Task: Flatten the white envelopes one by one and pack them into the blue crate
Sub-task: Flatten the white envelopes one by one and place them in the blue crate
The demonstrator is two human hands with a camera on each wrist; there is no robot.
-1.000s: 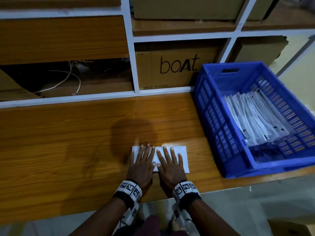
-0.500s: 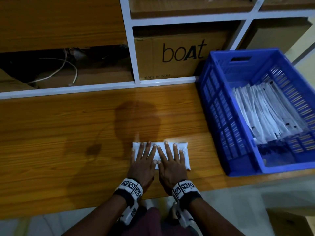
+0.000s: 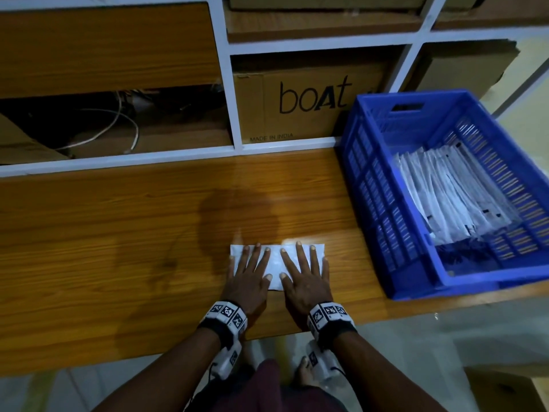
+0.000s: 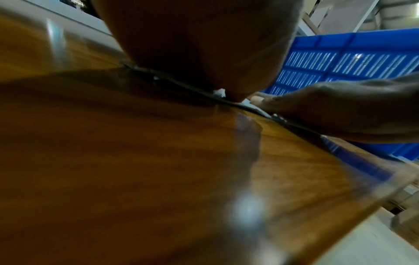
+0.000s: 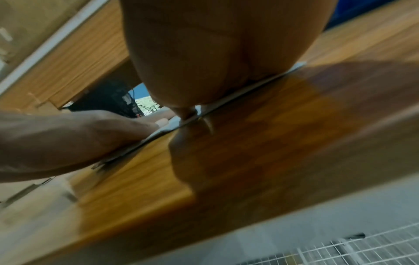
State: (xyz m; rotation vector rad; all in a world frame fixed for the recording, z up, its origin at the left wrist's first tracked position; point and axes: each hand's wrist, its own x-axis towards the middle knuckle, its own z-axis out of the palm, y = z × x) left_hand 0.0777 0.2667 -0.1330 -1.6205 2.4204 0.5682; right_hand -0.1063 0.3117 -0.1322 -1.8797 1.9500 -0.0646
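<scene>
A white envelope (image 3: 275,264) lies flat on the wooden table near its front edge. My left hand (image 3: 249,273) presses on its left half with straight, spread fingers. My right hand (image 3: 303,275) presses on its right half the same way, palm down. In the left wrist view the envelope (image 4: 247,104) shows only as a thin white edge under my palm, and in the right wrist view the envelope (image 5: 204,107) is a flat strip under the heel of my hand. The blue crate (image 3: 371,185) stands to the right and holds several white envelopes (image 3: 454,194) stacked on edge.
A cardboard box (image 3: 309,102) printed "boAt" sits in the shelf behind the table. White cables (image 3: 124,126) lie in the open shelf bay at the left. The table's front edge (image 3: 148,358) runs just behind my wrists.
My two hands have slid apart across the envelope, left hand leftward and right hand rightward, leaving a bare strip of envelope between them. The head view has shifted closer.
</scene>
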